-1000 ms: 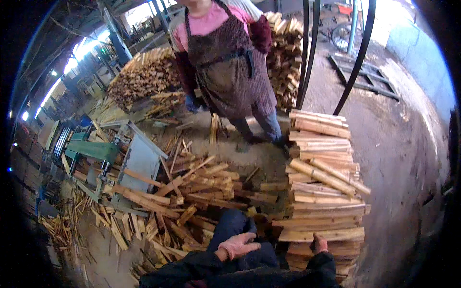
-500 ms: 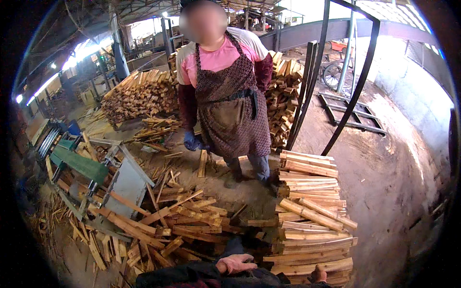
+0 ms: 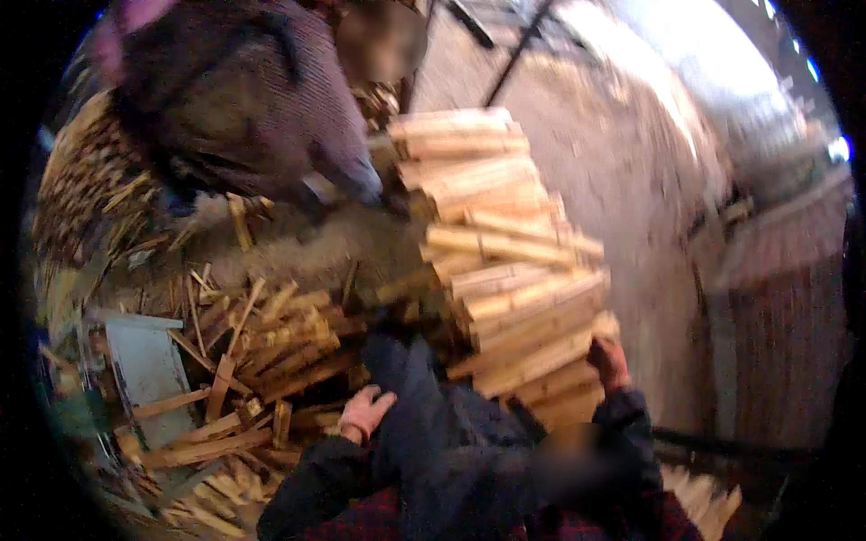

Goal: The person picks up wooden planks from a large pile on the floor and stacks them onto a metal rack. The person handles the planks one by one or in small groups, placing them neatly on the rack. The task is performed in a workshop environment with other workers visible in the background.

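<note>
My left hand [image 3: 365,410] rests on my dark-trousered leg [image 3: 410,388], fingers stretched out and holding nothing. To the right of my legs runs a long stack of pale, rough-sawn wooden slats [image 3: 505,243], laid side by side in layers. My right hand [image 3: 611,362] is at the near right end of this stack, its fingers closed about the end of a wooden slat [image 3: 564,347]; blur softens the grip. Two loose slats [image 3: 514,242] lie slanted across the top of the stack.
A person in a patterned apron [image 3: 244,99] stands at the far left of the stack. Loose wood pieces [image 3: 280,338] lie heaped to my left, around a grey metal plate [image 3: 149,374]. Bare ground [image 3: 640,216] extends along the right, with a wall beyond.
My view has swung down and to the right. More of my legs and both forearms show, and the person in the apron now appears at the upper left, closer.
</note>
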`<action>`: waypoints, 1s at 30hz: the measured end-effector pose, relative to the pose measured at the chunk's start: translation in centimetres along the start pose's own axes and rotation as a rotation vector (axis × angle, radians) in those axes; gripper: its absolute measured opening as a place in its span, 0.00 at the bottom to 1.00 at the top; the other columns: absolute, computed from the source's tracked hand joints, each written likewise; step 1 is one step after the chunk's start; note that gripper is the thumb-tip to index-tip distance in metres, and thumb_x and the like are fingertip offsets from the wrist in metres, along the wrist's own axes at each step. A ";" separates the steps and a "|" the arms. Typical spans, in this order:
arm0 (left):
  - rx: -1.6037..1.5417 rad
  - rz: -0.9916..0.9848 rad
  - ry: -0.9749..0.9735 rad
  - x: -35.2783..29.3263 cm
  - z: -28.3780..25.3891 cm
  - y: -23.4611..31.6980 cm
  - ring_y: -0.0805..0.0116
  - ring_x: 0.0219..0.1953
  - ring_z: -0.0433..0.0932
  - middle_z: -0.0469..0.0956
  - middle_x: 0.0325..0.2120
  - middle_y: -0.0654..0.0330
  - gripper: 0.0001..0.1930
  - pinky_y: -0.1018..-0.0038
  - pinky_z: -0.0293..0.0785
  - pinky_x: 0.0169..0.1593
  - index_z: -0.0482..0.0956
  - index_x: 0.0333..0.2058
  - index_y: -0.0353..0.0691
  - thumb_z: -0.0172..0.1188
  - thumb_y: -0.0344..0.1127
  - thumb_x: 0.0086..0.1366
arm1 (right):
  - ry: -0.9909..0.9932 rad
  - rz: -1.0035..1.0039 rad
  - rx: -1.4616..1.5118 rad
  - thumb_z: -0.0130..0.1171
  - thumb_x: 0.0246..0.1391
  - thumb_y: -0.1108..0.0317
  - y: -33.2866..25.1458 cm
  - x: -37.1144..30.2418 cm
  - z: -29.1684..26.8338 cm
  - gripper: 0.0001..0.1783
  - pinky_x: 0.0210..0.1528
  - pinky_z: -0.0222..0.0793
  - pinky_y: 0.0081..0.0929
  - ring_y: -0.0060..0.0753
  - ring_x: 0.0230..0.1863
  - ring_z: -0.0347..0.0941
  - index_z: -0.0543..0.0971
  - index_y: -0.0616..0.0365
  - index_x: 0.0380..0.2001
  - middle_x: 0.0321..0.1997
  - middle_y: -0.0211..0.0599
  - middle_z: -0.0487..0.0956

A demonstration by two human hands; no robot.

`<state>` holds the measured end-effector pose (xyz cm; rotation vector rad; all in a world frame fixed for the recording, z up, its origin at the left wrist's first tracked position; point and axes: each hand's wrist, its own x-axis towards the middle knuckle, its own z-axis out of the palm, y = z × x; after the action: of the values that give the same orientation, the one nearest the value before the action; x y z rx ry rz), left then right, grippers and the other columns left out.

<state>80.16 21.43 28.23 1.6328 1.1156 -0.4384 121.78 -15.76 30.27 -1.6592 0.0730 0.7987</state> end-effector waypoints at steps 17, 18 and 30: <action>0.052 0.301 -0.042 22.9 -2.2 18.3 0.61 0.48 0.75 0.76 0.44 0.49 0.26 0.71 0.68 0.53 0.73 0.49 0.31 0.63 0.43 0.56 | 0.919 0.211 -0.876 0.63 0.37 0.33 8.3 19.4 9.8 0.53 0.61 0.57 0.40 0.56 0.60 0.62 0.66 0.69 0.56 0.57 0.61 0.67; 0.006 0.346 -0.074 25.9 -0.9 20.9 0.61 0.48 0.75 0.76 0.45 0.49 0.27 0.71 0.68 0.53 0.72 0.49 0.31 0.63 0.43 0.56 | 0.983 0.170 -0.787 0.63 0.37 0.33 8.7 19.9 9.7 0.54 0.61 0.57 0.40 0.57 0.60 0.61 0.66 0.69 0.55 0.57 0.60 0.67; 0.842 0.976 0.118 50.6 12.9 37.1 0.48 0.59 0.62 0.63 0.57 0.44 0.46 0.62 0.60 0.60 0.59 0.61 0.40 0.61 0.61 0.48 | 1.086 0.123 -0.498 0.70 0.37 0.45 7.5 23.8 11.4 0.57 0.63 0.54 0.36 0.54 0.61 0.59 0.56 0.74 0.59 0.61 0.60 0.62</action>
<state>139.28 32.29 6.21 2.7099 0.0529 -0.1428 131.19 1.19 10.85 -2.4161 0.7871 -0.1043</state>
